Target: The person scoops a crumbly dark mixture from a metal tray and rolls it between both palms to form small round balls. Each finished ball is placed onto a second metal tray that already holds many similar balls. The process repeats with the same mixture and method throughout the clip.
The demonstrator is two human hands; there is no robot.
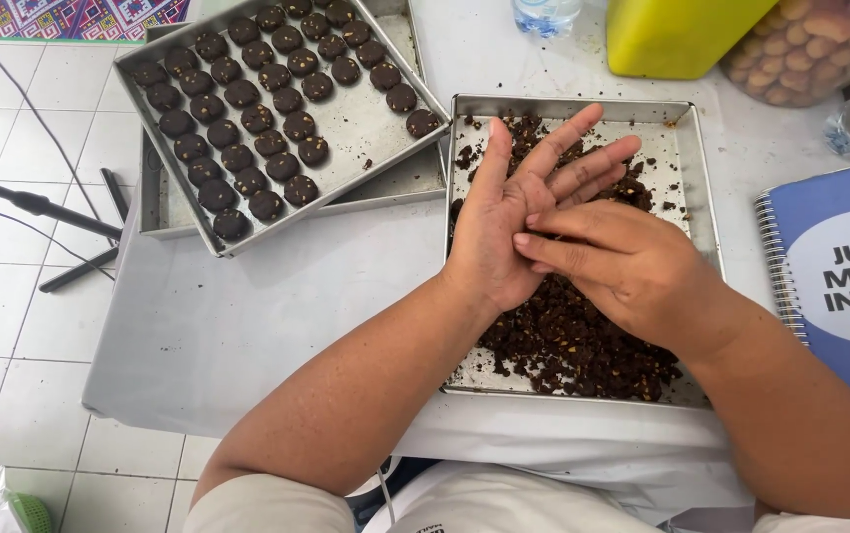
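My left hand (509, 212) is held palm up with fingers spread over a square metal pan (701, 178) of dark brown crumbly dough (568, 341). My right hand (627, 262) lies across it, palm down, fingers pressing on the left palm. Whatever sits between the two palms is hidden. To the left, a metal tray (371, 123) carries several rows of small round dark dough discs (247, 123).
The tray of discs rests on a second tray (163, 207) at the table's left edge. A yellow container (677, 35), a clear jar of pale biscuits (815, 44) and a water bottle (546, 15) stand at the back. A blue spiral notebook (840, 271) lies right. Tiled floor with tripod legs (40, 207) lies left.
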